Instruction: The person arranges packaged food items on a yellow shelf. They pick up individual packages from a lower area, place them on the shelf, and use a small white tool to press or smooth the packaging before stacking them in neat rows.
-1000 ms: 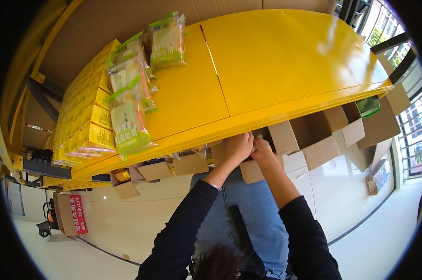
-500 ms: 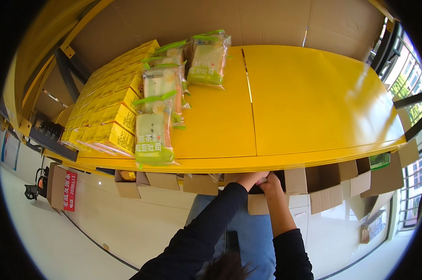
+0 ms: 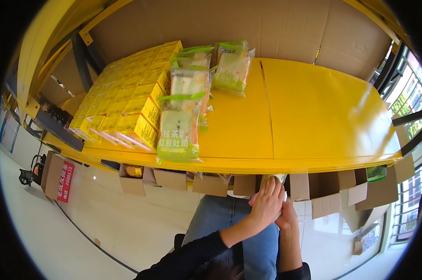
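Note:
Below the front edge of the yellow shelf [image 3: 313, 130], my left hand [image 3: 267, 201] lies over a pale green-and-white package [image 3: 280, 177], fingers wrapped across its front. My right hand [image 3: 288, 218] grips the same package from its lower right side. Most of the package is hidden by my fingers; a bit of pink shows at its left. Up on the shelf, clear bags of sliced toast [image 3: 177, 135] with green tops stand in a row, with another toast bag [image 3: 232, 70] to the right of the row's far end.
Rows of small yellow boxes [image 3: 127, 98] fill the shelf's left side. Open cardboard boxes [image 3: 325, 207] line the space under the shelf. A cardboard box with a red label [image 3: 65, 182] is on the left. A cardboard sheet [image 3: 285, 28] backs the shelf.
My hands have come out from under the shelf edge, toward me, with the package now showing between them. The view has shifted, so the shelf goods appear farther right.

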Demonstrator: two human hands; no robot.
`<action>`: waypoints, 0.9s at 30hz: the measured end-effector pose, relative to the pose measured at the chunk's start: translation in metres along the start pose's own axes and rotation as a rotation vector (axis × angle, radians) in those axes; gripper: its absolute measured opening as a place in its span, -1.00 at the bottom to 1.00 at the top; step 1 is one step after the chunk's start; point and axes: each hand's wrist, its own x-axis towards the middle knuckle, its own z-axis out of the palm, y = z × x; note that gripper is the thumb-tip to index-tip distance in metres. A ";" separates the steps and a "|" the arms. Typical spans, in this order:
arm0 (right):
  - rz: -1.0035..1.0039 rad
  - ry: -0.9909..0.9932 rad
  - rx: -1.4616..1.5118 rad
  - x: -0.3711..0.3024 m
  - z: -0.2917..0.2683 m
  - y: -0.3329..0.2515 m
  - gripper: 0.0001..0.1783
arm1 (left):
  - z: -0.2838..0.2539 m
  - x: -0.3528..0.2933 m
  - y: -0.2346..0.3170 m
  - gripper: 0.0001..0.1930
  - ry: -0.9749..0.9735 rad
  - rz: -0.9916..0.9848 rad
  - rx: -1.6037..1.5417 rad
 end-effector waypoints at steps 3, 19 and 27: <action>-0.125 -0.021 -0.028 -0.042 0.008 0.021 -0.59 | -0.037 -0.036 0.015 -0.60 0.043 -0.015 -0.016; -0.941 -0.069 -0.788 -0.148 0.111 0.005 -0.44 | -0.134 -0.047 -0.010 -0.44 0.485 -0.037 -0.550; -0.842 -0.136 -0.911 -0.083 0.149 -0.057 -0.46 | -0.101 0.038 -0.060 -0.45 0.579 -0.075 -0.581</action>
